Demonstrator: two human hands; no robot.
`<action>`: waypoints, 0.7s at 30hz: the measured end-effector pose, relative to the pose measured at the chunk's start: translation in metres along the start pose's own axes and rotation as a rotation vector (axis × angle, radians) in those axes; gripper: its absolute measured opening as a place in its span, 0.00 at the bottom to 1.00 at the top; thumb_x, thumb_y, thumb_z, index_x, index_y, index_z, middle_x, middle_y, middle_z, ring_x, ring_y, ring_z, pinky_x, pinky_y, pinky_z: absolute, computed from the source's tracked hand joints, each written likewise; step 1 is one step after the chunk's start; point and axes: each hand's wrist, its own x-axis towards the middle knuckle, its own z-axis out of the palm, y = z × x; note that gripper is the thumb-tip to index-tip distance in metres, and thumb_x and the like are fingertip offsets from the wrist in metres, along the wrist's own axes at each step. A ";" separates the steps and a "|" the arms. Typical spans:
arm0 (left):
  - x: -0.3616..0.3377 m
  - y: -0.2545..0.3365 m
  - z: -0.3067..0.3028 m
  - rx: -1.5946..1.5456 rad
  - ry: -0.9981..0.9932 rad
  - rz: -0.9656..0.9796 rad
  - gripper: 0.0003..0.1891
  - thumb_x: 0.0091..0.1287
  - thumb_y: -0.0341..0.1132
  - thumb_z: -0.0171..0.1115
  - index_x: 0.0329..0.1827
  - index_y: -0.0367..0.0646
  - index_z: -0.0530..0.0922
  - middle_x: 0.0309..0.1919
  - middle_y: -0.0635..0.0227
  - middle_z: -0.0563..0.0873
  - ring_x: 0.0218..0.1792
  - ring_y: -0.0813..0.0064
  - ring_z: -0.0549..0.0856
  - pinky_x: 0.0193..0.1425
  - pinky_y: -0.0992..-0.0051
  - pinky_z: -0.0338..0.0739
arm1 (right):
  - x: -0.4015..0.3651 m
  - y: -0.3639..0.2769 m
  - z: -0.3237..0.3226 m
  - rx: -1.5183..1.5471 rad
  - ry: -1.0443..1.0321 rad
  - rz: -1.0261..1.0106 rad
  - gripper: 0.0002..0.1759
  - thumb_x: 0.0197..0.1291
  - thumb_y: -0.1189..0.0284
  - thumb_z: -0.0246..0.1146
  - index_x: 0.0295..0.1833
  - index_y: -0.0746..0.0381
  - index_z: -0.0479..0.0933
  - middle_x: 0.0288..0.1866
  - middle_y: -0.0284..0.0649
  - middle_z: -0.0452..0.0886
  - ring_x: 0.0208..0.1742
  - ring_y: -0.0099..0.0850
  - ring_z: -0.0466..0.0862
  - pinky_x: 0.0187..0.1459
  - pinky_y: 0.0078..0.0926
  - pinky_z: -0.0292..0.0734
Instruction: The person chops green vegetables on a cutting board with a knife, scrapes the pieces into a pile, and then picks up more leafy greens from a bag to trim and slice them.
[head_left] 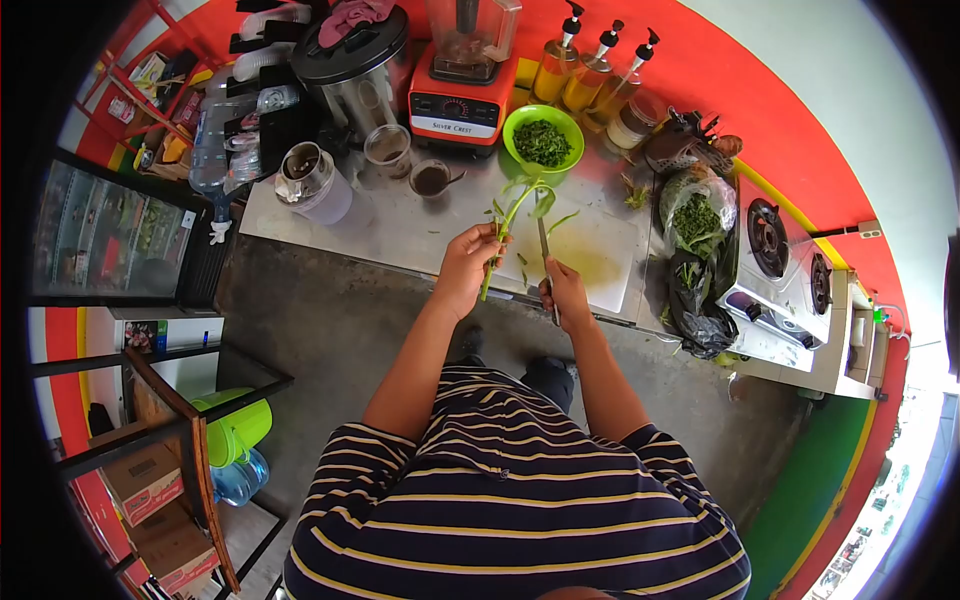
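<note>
My left hand (470, 265) is closed around a leafy green stem (516, 208), whose top bends over to the right above the counter's front edge. In my right hand (567, 296) is a knife (543, 232), its blade pointing away from me and close beside the stem's leaves. Below both hands lies a white cutting board (605, 275) with a greenish stain and a few bits of leaf. Just beyond it stands a bright green bowl (575, 165) filled with chopped greens (542, 143).
Behind the bowl are a red blender (455, 105) and several pump bottles (588, 80). To the right, a bag of greens (697, 215) sits beside a gas stove (775, 270). Cups, a steel pitcher (303, 175) and a large metal urn (360, 85) stand at the left.
</note>
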 end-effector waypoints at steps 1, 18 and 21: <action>-0.001 0.002 0.002 0.006 0.008 -0.006 0.13 0.73 0.25 0.56 0.59 0.34 0.78 0.41 0.68 0.84 0.40 0.80 0.80 0.46 0.77 0.76 | -0.001 -0.002 -0.001 -0.033 -0.027 0.016 0.19 0.78 0.55 0.54 0.55 0.60 0.77 0.20 0.33 0.71 0.14 0.21 0.66 0.16 0.22 0.62; 0.021 -0.001 0.040 0.177 -0.176 0.095 0.09 0.76 0.33 0.56 0.53 0.41 0.80 0.37 0.71 0.83 0.36 0.81 0.79 0.43 0.78 0.73 | -0.071 -0.066 -0.029 -0.053 -0.033 -0.427 0.27 0.80 0.59 0.52 0.73 0.68 0.68 0.18 0.30 0.69 0.15 0.16 0.65 0.17 0.17 0.59; 0.024 0.002 0.054 0.120 -0.218 0.006 0.10 0.75 0.31 0.55 0.55 0.41 0.78 0.37 0.71 0.83 0.38 0.80 0.80 0.46 0.77 0.75 | -0.081 -0.078 -0.023 -0.055 -0.057 -0.502 0.29 0.81 0.59 0.51 0.76 0.67 0.65 0.20 0.30 0.71 0.17 0.16 0.66 0.18 0.17 0.60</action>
